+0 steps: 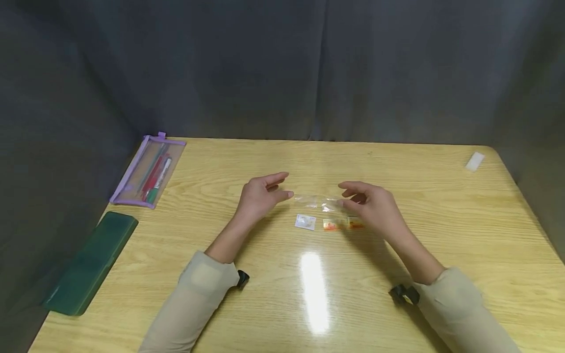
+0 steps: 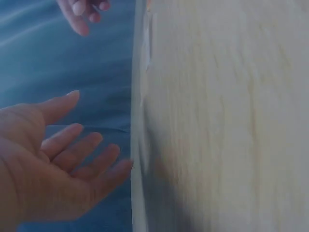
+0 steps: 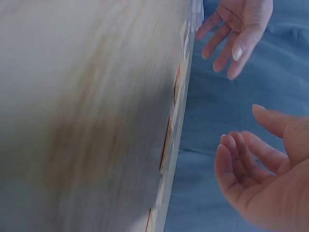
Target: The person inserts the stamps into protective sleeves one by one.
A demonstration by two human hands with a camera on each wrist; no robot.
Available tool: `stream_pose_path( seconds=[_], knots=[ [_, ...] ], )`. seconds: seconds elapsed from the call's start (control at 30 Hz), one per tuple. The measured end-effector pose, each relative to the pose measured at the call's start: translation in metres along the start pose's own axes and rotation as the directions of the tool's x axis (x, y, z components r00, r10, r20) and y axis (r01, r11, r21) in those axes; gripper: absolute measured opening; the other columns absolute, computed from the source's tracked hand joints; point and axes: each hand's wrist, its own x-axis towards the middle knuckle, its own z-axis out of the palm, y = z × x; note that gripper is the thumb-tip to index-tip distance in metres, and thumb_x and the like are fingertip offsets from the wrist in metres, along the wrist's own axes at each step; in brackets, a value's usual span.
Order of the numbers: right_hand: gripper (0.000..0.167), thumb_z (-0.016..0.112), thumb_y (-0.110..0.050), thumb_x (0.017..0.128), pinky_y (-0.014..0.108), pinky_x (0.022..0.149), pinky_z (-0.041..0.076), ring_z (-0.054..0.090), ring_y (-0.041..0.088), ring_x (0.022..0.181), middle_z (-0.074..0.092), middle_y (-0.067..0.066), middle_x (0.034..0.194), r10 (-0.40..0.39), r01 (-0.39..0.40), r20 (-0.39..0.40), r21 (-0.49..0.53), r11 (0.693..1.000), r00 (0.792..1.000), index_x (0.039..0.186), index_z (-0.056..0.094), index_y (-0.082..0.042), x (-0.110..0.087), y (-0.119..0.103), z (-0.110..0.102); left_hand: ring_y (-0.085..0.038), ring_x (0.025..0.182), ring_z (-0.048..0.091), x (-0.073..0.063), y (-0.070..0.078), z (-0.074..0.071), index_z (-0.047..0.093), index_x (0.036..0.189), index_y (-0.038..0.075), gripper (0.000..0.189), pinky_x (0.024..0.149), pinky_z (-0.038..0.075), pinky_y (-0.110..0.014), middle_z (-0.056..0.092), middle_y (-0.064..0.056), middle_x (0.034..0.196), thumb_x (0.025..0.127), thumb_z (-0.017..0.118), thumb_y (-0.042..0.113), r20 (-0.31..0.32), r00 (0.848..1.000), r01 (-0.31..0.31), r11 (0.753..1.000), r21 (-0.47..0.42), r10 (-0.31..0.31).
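Observation:
My left hand [image 1: 261, 192] hovers over the middle of the table, its thumb and fingers parted and holding nothing. Opposite it, my right hand [image 1: 372, 205] is raised too, fingers loosely bent; its palm shows bare in the right wrist view. Between the two lie thin clear plastic pieces [image 1: 331, 205], shiny and hard to outline. Just nearer to me are a small white packet [image 1: 305, 222] and, to its right, an orange and yellow packet [image 1: 332, 224]. Another orange packet [image 1: 355, 222] is partly hidden below my right hand.
On the left lie a mesh pouch with purple edging [image 1: 131, 202] holding pens, and a dark green case [image 1: 94, 264]. A small white block [image 1: 475, 161] sits near the far right corner. Dark curtains [image 1: 247, 73] border the wooden table [image 1: 265, 314].

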Motion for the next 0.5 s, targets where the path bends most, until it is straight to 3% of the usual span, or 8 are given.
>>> stream_pose_path(
  seconds=[0.23,0.5],
  knots=[
    [0.042,0.075,-0.024,0.093,0.031,0.072,0.056,0.073,0.023,0.089,0.077,0.008,0.103,0.002,0.000,0.040,-0.047,0.999,0.999,0.132,0.067,-0.009,0.006,-0.007,0.009,-0.027,0.133,0.059,0.006,0.001,0.000,0.060,0.143,0.025,0.054,0.103,0.056,-0.043,0.063,-0.001,0.142,0.091,0.078,0.025,0.021,0.997,-0.076,0.987,0.143,0.074],
    [0.035,0.078,-0.026,0.091,0.027,0.066,0.052,0.072,0.020,0.086,0.078,0.004,0.095,0.010,-0.004,0.089,-0.059,0.998,0.996,0.122,0.074,-0.009,0.011,-0.009,0.019,-0.023,0.138,0.054,0.014,0.000,0.004,0.061,0.142,0.025,0.056,0.112,0.049,-0.042,0.061,0.002,0.145,0.090,0.080,0.027,0.105,0.994,-0.046,0.983,0.176,0.028]
  ],
)
